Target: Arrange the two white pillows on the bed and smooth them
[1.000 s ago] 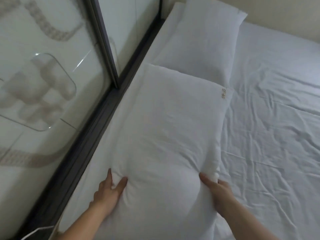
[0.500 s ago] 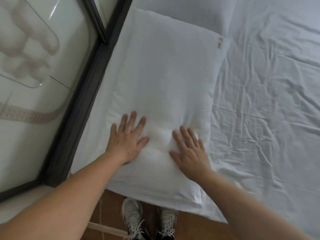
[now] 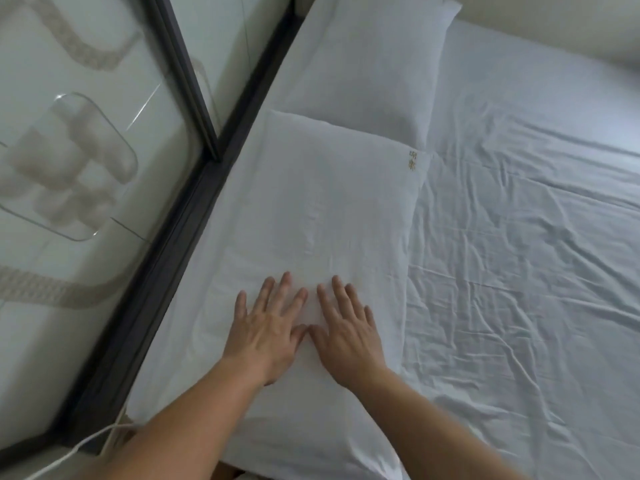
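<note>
Two white pillows lie end to end along the left side of the bed [image 3: 519,258]. The near pillow [image 3: 329,209] has a small gold mark at its far right corner. The far pillow [image 3: 374,67] lies beyond it, touching its far end. My left hand [image 3: 266,327] and my right hand [image 3: 346,330] rest flat on the near pillow's near half, palms down, fingers spread, thumbs almost touching. Neither hand holds anything.
A dark frame [image 3: 156,271] with pale glossy panels [image 3: 69,168] runs along the bed's left side. A white cable [image 3: 86,445] trails at the lower left corner. The wrinkled white sheet spreads to the right. A beige wall [image 3: 571,26] stands at the far end.
A second ago my hands gripped the near pillow's near corners. They have since let go, laid flat on its top, and moved closer together. The view has tilted back up.
</note>
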Demonstrator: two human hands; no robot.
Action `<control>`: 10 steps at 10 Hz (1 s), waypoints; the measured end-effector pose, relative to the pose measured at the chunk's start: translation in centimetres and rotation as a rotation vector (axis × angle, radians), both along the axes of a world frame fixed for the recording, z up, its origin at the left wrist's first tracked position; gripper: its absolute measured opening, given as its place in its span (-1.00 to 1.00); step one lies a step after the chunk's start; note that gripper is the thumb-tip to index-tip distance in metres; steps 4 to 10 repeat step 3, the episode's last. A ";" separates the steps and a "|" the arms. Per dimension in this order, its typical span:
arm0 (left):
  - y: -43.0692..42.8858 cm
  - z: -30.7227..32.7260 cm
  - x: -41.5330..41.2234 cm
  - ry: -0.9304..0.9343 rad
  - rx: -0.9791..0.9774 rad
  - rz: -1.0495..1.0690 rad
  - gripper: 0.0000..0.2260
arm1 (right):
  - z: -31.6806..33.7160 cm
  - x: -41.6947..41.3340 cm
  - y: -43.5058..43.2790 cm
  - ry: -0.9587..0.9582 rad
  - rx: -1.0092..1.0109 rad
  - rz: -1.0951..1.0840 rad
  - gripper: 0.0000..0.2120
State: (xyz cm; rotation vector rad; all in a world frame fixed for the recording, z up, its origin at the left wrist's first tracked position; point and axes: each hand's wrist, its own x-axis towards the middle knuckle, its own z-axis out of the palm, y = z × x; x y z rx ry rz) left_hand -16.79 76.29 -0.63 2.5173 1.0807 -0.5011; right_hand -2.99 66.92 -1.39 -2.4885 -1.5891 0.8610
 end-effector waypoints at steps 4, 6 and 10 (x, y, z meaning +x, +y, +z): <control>3.9 6.6 0.5 0.187 0.007 0.332 -0.57 | 6.2 9.5 -0.5 -0.156 -0.144 -0.309 -0.52; 3.9 6.6 0.5 0.187 0.007 0.332 -0.57 | 6.2 9.5 -0.5 -0.156 -0.144 -0.309 -0.52; 3.9 6.6 0.5 0.187 0.007 0.332 -0.57 | 6.2 9.5 -0.5 -0.156 -0.144 -0.309 -0.52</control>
